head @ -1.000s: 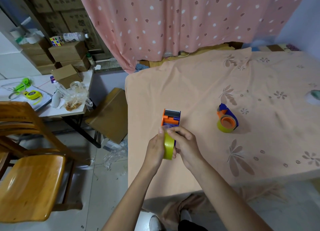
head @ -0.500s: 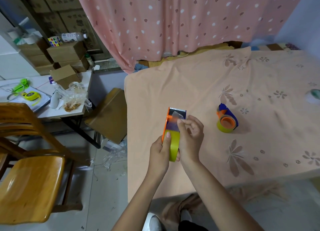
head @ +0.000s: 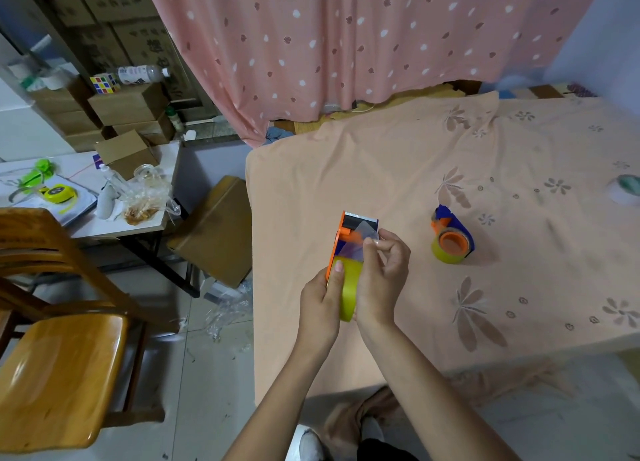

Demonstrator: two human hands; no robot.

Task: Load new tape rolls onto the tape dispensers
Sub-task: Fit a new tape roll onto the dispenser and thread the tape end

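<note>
An orange and blue tape dispenser (head: 341, 233) carries a yellow tape roll (head: 350, 287) and is held above the near left part of the peach cloth table (head: 346, 169). My left hand (head: 322, 304) grips the roll and dispenser from the left, thumb on the roll's edge. My right hand (head: 381, 277) pinches the clear free end of the tape (head: 365, 233), drawn up toward the dispenser's blade end. A second orange and blue dispenser (head: 452, 237) with a yellow roll lies on the cloth to the right.
A white tape roll (head: 625, 190) sits at the table's right edge. A wooden chair (head: 59, 356) stands at the left, with a cluttered white side table (head: 83, 225) and a cardboard box (head: 216, 232) beyond it. A pink curtain (head: 346, 45) hangs behind.
My right hand has peeled the tape end off the roll and pulled it up toward the dispenser's blade. The dispenser has tilted slightly and lifted a little.
</note>
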